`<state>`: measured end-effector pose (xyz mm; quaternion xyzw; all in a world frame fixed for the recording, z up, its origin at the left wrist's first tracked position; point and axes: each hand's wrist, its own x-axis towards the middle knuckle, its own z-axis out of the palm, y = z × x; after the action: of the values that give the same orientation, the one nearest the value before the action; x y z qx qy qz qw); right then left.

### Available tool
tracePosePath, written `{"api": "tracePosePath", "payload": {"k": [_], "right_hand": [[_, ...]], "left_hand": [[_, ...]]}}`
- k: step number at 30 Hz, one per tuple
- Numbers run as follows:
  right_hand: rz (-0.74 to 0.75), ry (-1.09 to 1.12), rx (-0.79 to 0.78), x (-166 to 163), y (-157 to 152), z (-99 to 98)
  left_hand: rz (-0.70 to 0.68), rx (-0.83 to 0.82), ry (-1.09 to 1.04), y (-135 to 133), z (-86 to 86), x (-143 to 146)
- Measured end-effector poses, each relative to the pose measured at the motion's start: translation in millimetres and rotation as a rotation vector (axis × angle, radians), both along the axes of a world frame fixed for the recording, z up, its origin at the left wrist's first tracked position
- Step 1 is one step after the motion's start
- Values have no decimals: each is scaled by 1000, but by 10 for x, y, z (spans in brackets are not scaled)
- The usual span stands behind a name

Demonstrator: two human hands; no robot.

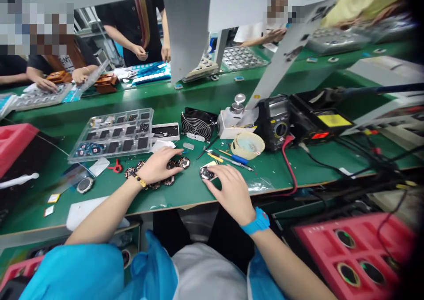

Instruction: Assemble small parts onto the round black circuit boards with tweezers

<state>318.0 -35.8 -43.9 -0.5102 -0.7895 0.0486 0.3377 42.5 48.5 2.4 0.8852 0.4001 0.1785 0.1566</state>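
My left hand [159,164] lies palm down on a cluster of small round circuit boards [183,162] on the green bench, fingers stretched over them. A beaded bracelet sits on that wrist. My right hand [231,189] rests a little to the right, fingers curled, its fingertips on a single round board [206,173]. A blue watch is on the right wrist. Both hands are near the bench's front edge.
A clear tray [112,134] of parts lies behind my left hand, with a small fan [198,124], a solder tin [247,145], tweezers and pens [232,159], a multimeter [276,123] and red cable. Red foam trays [357,251] sit lower right. Other people work across the bench.
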Motion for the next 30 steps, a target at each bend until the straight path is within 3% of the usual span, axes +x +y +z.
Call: {"api": "tracePosePath", "payload": {"k": [5,10,18,26,30], "right_hand": [[-29,12,10,134,-15,-53],[-105,9,5,302,-80,-121],[-365,-109,34,360,-46,-85],[-380,427,38,462,-177,172],[-449,576,79,556,-322,319]], "left_hand": [[2,31,18,16,-175,98],[-11,37,-34,-43,-97,114],[-301,-28,3,-208,-122,212],[-279,19,8,-207,-159,198],[-254,-30,24,-243,-119,230]]}}
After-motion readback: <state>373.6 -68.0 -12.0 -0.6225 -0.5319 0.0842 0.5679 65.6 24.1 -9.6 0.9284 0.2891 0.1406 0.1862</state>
